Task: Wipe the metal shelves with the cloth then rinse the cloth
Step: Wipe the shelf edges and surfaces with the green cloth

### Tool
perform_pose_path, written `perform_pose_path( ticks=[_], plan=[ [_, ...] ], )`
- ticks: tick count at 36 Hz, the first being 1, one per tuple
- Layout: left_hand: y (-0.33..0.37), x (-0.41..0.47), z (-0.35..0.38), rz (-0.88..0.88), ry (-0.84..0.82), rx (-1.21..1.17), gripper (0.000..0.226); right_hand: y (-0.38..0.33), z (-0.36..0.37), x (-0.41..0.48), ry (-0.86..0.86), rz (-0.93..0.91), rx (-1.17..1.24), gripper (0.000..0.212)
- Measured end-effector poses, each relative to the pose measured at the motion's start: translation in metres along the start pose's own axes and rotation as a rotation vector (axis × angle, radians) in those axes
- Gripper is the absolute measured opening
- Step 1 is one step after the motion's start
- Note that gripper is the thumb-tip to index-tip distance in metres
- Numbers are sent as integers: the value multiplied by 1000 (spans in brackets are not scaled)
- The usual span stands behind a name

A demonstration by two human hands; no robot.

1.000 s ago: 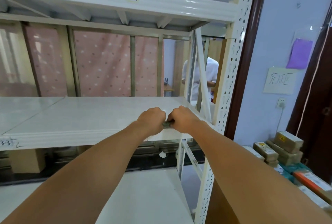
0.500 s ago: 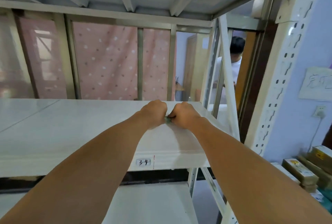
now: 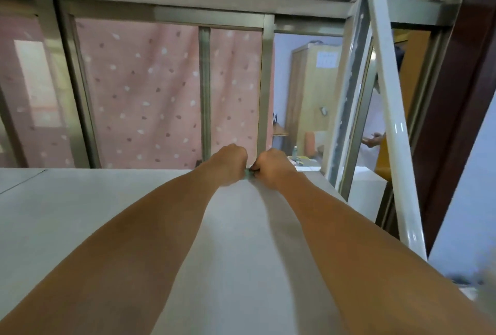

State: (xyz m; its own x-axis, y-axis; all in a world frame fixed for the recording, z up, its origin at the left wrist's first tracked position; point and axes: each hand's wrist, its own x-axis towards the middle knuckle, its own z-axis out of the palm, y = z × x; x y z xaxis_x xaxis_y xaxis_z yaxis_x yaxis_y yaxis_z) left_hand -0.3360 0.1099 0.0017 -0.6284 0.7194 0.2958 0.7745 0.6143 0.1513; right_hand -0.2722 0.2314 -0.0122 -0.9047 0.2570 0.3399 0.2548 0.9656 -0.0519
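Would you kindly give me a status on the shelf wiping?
Left hand and right hand grip the cloth. Cloth at back edge of the shelf. Window frame just beyond.

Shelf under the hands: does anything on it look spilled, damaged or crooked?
Nothing stands out. The shelf shows no spill or dent. The left hand and right hand grip a small green cloth near its back edge. The slanted white brace looks like part of the frame.
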Motion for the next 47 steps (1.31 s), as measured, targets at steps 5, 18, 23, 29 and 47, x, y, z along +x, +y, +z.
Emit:
perform_pose_path(
  ticks=[5,18,23,29,47],
  plan=[
    [-17,17,4,-11,18,-7,10,-8,3,22,-36,21,71,28],
    [-88,-15,-16,-119,19,26,19,-85,21,37,22,-50,93,31],
    [-94,-46,-24,-108,-4,-1,17,-104,20,16,5,-30,82,30],
    [-89,-88,-34,-60,-8,40,25,-126,2,-25,-23,-3,89,31],
    [-67,-260,-83,3,-59,32,17,-218,-51,-188,-25,80,42,22]
  ],
)
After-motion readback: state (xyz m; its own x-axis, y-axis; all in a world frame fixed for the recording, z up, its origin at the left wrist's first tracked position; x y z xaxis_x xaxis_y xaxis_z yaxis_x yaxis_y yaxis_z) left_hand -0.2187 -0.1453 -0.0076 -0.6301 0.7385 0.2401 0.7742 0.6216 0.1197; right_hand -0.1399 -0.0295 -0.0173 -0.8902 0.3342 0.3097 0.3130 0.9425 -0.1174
